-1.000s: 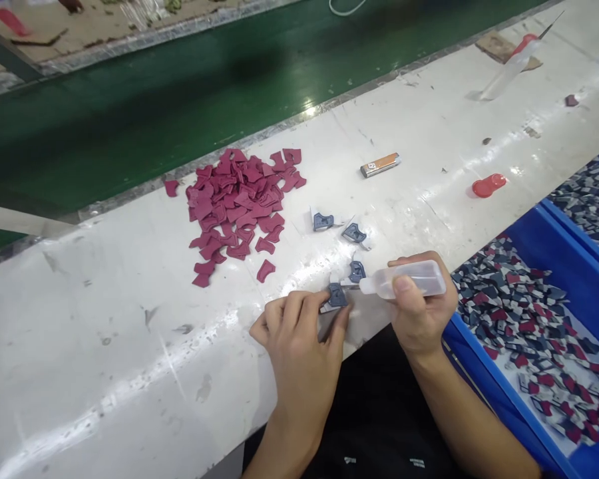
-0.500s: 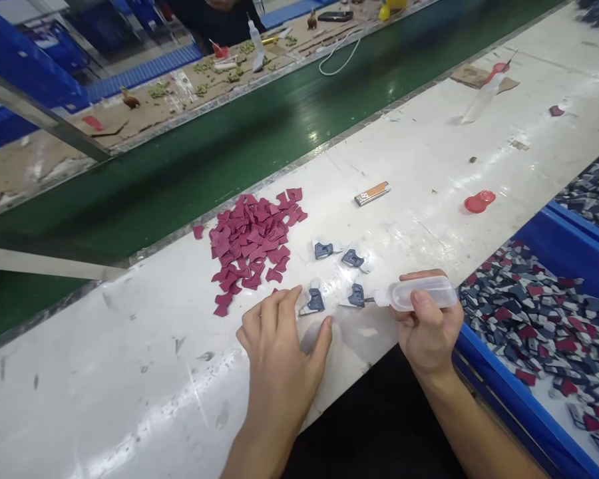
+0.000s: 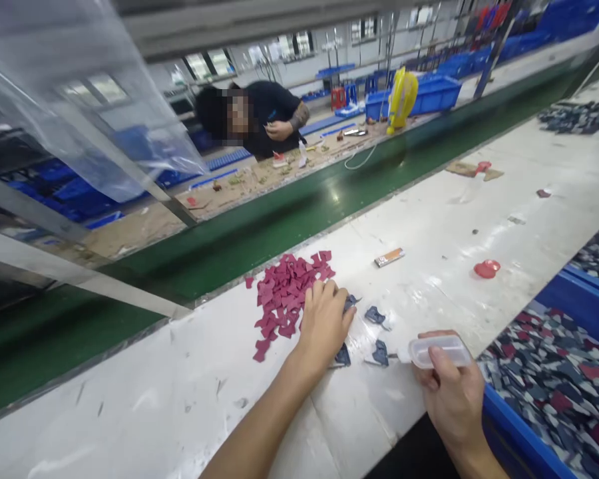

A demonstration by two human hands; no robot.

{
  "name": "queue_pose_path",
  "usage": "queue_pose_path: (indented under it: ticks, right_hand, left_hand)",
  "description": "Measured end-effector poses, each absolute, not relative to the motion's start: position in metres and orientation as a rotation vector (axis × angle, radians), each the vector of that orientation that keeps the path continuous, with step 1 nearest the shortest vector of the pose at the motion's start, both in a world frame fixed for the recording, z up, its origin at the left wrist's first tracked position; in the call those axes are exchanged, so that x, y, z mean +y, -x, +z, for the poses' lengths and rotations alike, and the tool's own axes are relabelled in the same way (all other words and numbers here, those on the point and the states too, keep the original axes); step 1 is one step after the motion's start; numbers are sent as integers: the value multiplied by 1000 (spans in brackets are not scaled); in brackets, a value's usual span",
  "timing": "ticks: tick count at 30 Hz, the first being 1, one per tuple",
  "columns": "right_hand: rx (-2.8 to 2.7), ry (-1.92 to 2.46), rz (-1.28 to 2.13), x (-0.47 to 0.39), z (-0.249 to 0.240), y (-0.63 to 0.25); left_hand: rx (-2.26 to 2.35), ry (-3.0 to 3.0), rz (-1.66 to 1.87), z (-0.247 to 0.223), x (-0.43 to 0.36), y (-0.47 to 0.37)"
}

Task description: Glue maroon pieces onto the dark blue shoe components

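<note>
Above the white desk [image 3: 150, 399], the right hand [image 3: 453, 392] grips a clear bottle [image 3: 452, 350], long axis sideways, nozzle pointing left toward a blue piece [image 3: 381, 352]. The left hand [image 3: 323, 322] extends palm-down beside red pieces [image 3: 282, 293], partly hiding more blue pieces [image 3: 344, 357]; I cannot tell its grip. A lighter [image 3: 389, 257] lies beyond.

- The head camera looks from the person's head, forward and down across the white table [image 3: 180, 392].
- It sits fairly near the left hand [image 3: 324, 322] and right hand [image 3: 452, 386], both in its lower half.
- It faces past the green strip [image 3: 219, 253] toward a co-worker [image 3: 274, 110], farther off.
</note>
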State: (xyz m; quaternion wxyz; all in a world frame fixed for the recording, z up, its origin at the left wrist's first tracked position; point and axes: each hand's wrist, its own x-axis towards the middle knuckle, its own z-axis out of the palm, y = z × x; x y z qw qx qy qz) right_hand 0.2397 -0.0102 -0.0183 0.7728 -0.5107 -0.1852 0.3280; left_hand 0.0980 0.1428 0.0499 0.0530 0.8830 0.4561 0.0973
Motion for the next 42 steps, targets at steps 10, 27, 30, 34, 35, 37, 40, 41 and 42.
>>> queue_pose_path:
  ticks: [10, 27, 30, 34, 35, 37, 40, 41, 42]
  right_hand:
    - [-377, 1109, 701, -15, -9, -237]
    - [-1012, 1434, 565, -39, 2, -234]
    - [-1041, 1454, 567, -39, 2, -233]
    - [-1061, 1481, 542, -38, 1, -233]
    - [-1064, 1490, 532, -38, 1, -233]
    - [-1072, 1501, 519, -39, 1, -233]
    - [-1100, 1495, 508, -40, 1, -235]
    - [-1114, 1491, 505, -41, 1, -235]
    - [-1129, 1489, 500, -42, 1, -236]
  left_hand:
    - [1346, -2597, 992, 27, 9, -49]
    - [1389, -2099, 781, 11, -20, -61]
    - [1403, -2089, 790, 10, -19, -64]
    - [1417, -2095, 785, 11, -18, -64]
    - [1420, -2095, 784, 11, -18, -64]
    - [1420, -2094, 786, 10, -18, -64]
    - [1416, -2094, 794, 10, -18, -65]
    - [1416, -2092, 792, 10, -18, -65]
    - [1417, -2089, 788, 10, -18, -65]
